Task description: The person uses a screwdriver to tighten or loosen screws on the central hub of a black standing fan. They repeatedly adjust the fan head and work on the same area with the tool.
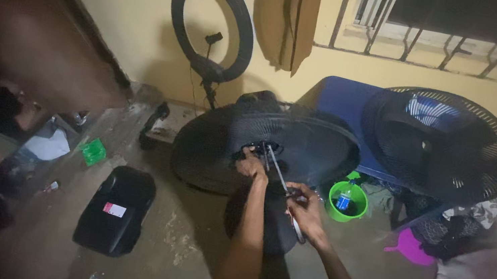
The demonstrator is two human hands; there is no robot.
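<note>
Screwdriver [278, 172] gripped in right hand [304, 207], left hand [252, 166] clasping fan hub [264, 149], open floor [189, 245] leftward.

The left edge is lost in dark blur, the fan's hub [264, 149] is hidden behind the left hand [250, 166], and the window [459, 27] is cut off above.

Both your arms reach forward from the bottom of the view, bare and nearly parallel. Your left arm runs straight up the middle, wrist bent slightly, left hand [251, 164] curled with knuckles up and fingers pressed forward. Your right arm angles in from the lower right, forearm slanting left. Your right hand [307, 206] sits nearer you, fingers closed in a fist-like grip, just beside the left.
</note>
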